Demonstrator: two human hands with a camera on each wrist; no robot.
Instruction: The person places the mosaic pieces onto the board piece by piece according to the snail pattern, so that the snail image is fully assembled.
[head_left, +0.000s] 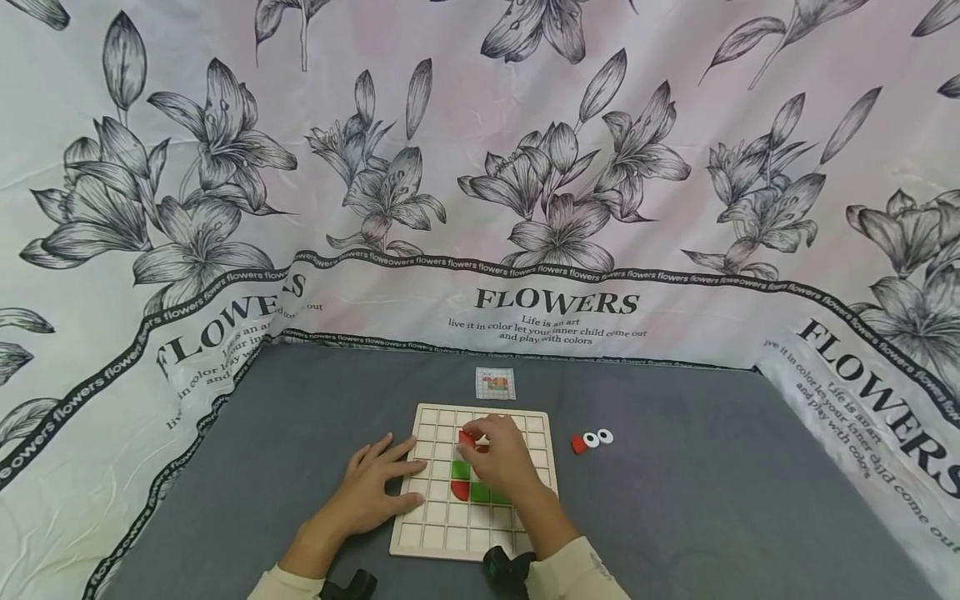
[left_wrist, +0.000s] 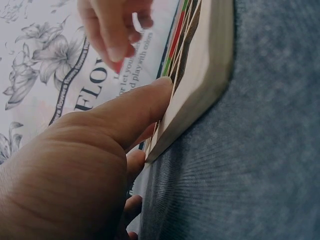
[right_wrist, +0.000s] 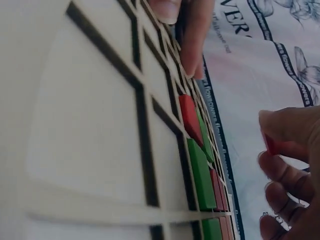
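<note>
A pale wooden grid board [head_left: 431,537] lies on the grey cloth. My right hand [head_left: 506,462] is above its upper middle and pinches a small red tile [right_wrist: 270,145] between thumb and finger, apart from the board in the right wrist view. Below that hand sit a green square tile [head_left: 461,470], a red tile with a rounded corner [head_left: 459,491] and more green tiles [head_left: 480,493]; the hand hides part of the group. With fingers spread, my left hand [head_left: 369,492] rests on the board's left edge; its thumb [left_wrist: 145,102] touches the rim in the left wrist view.
To the right of the board lie a loose red piece [head_left: 578,444] and two white ring-like pieces with dark centres [head_left: 598,438]. A small card with a coloured grid picture [head_left: 495,383] lies beyond the board. Flower-printed fabric [head_left: 555,308] rises behind and at both sides.
</note>
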